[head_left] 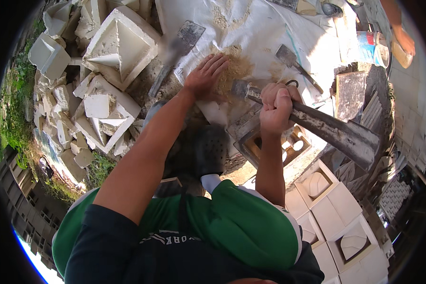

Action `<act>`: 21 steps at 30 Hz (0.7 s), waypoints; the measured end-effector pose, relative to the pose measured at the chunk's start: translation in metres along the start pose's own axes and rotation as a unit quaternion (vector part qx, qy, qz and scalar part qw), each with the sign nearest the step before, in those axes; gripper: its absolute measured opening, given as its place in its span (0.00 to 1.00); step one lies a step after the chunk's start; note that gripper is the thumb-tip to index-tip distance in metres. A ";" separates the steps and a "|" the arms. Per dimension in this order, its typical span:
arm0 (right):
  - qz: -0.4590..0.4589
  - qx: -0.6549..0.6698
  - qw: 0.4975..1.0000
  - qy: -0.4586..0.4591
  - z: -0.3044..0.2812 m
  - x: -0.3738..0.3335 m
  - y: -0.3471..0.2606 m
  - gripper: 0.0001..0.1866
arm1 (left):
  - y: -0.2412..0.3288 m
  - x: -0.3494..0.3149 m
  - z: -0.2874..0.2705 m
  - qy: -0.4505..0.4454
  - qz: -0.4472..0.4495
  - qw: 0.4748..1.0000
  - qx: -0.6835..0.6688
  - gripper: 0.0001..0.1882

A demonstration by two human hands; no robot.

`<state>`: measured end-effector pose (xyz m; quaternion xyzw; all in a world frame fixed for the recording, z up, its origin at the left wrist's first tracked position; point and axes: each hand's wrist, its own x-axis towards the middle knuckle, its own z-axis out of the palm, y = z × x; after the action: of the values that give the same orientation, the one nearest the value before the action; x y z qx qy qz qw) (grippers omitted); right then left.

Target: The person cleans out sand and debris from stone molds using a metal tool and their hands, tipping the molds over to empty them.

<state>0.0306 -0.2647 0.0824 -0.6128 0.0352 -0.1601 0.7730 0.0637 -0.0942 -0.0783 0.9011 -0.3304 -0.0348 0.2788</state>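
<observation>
Gripping a heavy metal tool [326, 127] in a closed right hand [275, 108], the person is pressing an open left hand [205, 75] flat on sandy powder [234, 71] atop a white sheet [260, 28], seemingly gathering it, needing careful scraping next.

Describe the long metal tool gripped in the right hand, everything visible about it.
The long metal tool is a heavy, flat, dull grey blade, worn and crusted with pale residue. It widens toward its far end at the lower right and narrows toward the tip by the sandy pile. It lies slanted across the picture. The right hand is clenched around its narrower part, fingers wrapped over the top. Its tip rests on the white sheet.
</observation>
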 end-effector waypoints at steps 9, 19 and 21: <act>0.023 -0.018 0.999 0.044 -0.010 -0.009 0.031 0.14 | 0.004 0.003 0.004 -0.002 -0.008 1.000 0.005 0.60; -0.007 -0.024 0.995 0.095 -0.048 -0.028 0.016 0.14 | 0.001 0.001 -0.002 -0.018 0.011 1.000 0.001 0.57; -0.002 -0.006 0.995 0.099 -0.035 -0.035 0.021 0.14 | 0.002 0.002 0.002 -0.012 0.012 1.000 0.000 0.57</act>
<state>-0.0075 -0.2833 0.0491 -0.5987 0.1116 -0.2213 0.7617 0.0639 -0.0971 -0.0786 0.8966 -0.3442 -0.0428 0.2754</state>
